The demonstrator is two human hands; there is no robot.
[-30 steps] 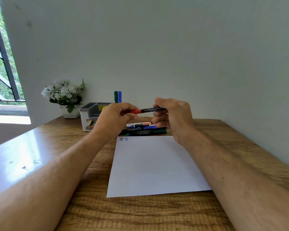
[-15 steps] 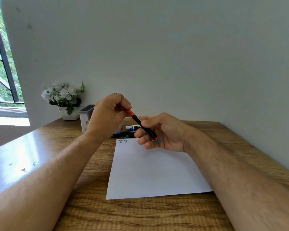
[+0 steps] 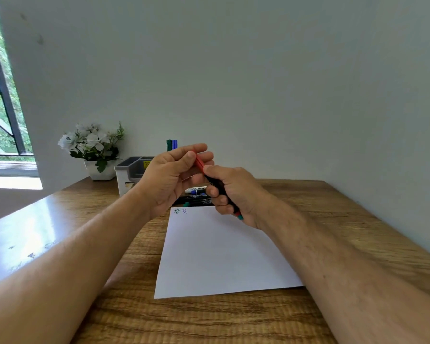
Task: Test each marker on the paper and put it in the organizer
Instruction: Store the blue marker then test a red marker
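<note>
Two hands: you hold both up over the far edge of the paper, working one marker between them.
Left hand [image 3: 170, 178]: your fingers [image 3: 189, 151] and thumb pinch the red cap [image 3: 198, 162] at the marker's upper end.
Right hand [image 3: 236, 192]: your fingers [image 3: 215, 192] are curled round the black marker [image 3: 217, 187], which slants from the cap down and to the right, its red and teal tail end showing below your palm.
Cap seat: you cannot tell from this view whether the cap is on the barrel or already loose.
Paper [image 3: 221, 254]: a white sheet lies flat on the table [image 3: 233, 319], with two small scribbles [image 3: 180, 211], green and blue, at its far left corner.
Spare markers [image 3: 196, 196]: several lie side by side on the table just beyond the paper's far edge, partly hidden by your hands; one has a white barrel with a blue cap.
Organizer [image 3: 132, 170]: a white and grey box stands far left of the paper, behind your left hand.
Stored markers: a green marker [image 3: 169, 145] and a blue marker [image 3: 175, 144] stand upright, touching, their tops showing above your left hand; which compartment you cannot tell.
Flower pot [image 3: 99, 171]: white flowers in a white pot stand left of the organizer, against the wall.
Window [image 3: 3, 95]: far left, with greenery outside.
</note>
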